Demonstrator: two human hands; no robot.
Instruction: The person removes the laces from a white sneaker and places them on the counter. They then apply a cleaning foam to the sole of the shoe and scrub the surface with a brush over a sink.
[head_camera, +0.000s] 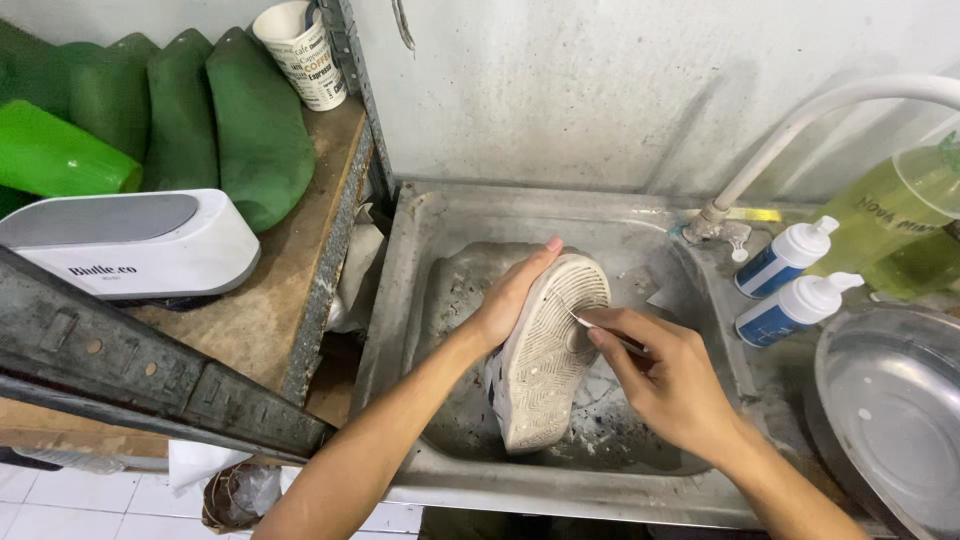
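Shoe: white sneaker (545, 350) held sole-up over the basin, toe toward the back wall, heel down near the front rim; its pale rubber outsole shows a fine herringbone and ringed tread, greyed with dirt.
Left hand: left hand (510, 295) wraps the shoe's left side, fingers curled over the toe end, palm against the upper, closed firmly on it.
Right hand: right hand (665, 385) pinches a thin metal pick (600, 332) between thumb and fingertips, the other fingers folded in; the pick's tip touches the tread near the middle of the sole.
Sink: dull stainless steel sink (420, 300), rectangular with rounded corners, its floor smeared with grey residue and dark grit; open room lies left of the shoe and behind it.
Tap: white curved faucet pipe (800, 125) rises from the right back corner, arching away to the right.
Right ledge: two white-and-blue pump bottles (790, 285) lie side by side, just beside a yellow-green jug (900, 215) and a round steel bowl (895, 410), crowding that edge.
Left shelf: worn wooden shelf (255, 315) with a rusted metal edge bears green shoe forms (215, 120), a paper cup (305, 50) and a smooth white-and-grey device (125, 240), well apart from the hands.
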